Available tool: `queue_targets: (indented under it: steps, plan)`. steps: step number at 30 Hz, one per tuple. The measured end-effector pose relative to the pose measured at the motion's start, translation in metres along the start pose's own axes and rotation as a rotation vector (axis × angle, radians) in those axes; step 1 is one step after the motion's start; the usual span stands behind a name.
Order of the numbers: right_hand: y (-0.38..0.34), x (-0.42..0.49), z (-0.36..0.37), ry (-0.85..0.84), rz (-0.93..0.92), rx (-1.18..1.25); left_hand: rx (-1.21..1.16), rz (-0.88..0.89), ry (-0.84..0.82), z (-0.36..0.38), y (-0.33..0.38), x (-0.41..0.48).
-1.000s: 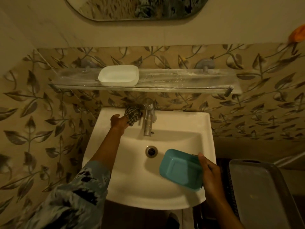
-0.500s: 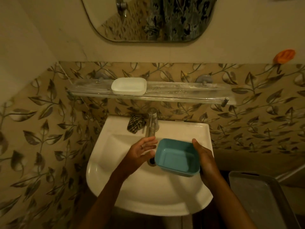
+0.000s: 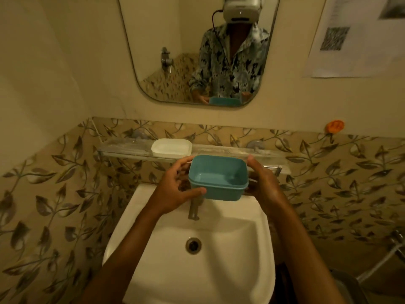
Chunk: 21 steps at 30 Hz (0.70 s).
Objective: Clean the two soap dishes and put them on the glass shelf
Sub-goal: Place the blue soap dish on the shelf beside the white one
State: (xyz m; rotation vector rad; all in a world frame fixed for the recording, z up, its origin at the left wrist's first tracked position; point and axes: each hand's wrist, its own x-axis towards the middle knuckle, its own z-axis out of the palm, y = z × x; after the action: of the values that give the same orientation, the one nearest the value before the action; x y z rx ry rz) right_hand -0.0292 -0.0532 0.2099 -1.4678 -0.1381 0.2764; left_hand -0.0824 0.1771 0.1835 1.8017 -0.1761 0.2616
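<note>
Hands: our left hand [image 3: 175, 190] and right hand [image 3: 264, 185] clamp the teal soap dish [image 3: 217, 179], long axis crosswise.
Shelf: glass shelf [image 3: 125, 148] just beyond our hands; bare stretch nearer our right.
Other dish: white soap dish [image 3: 171, 147] shelved beyond our left.

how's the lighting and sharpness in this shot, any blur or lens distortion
Head view: dim, warm yellowish light with dark lower corners; the left hand, right hand and teal soap dish look slightly soft, likely motion blur; the wide-angle lens bows the glass shelf; no harsh glare on the sink.
</note>
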Motion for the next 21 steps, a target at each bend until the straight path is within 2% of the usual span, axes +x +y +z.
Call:
queue_targets:
  steps: [3,5,11,17,21]
  plan:
    - [-0.011,0.006,-0.012,-0.173,-0.142,-0.039,-0.036,0.027,0.066,-0.005,0.015,0.026]
    - [-0.017,0.015,-0.012,-0.229,-0.210,-0.070,-0.053,0.043,0.125,-0.004,0.024,0.042]
    - [-0.043,0.053,0.005,-0.009,-0.421,-0.190,0.060,0.032,0.304,-0.002,0.035,0.079]
    - [-0.040,0.073,0.012,0.047,-0.436,-0.249,0.161,-0.020,0.446,0.003,0.029,0.089]
    - [-0.024,0.071,0.014,0.065,-0.397,-0.282,0.238,-0.048,0.464,0.009,0.019,0.084]
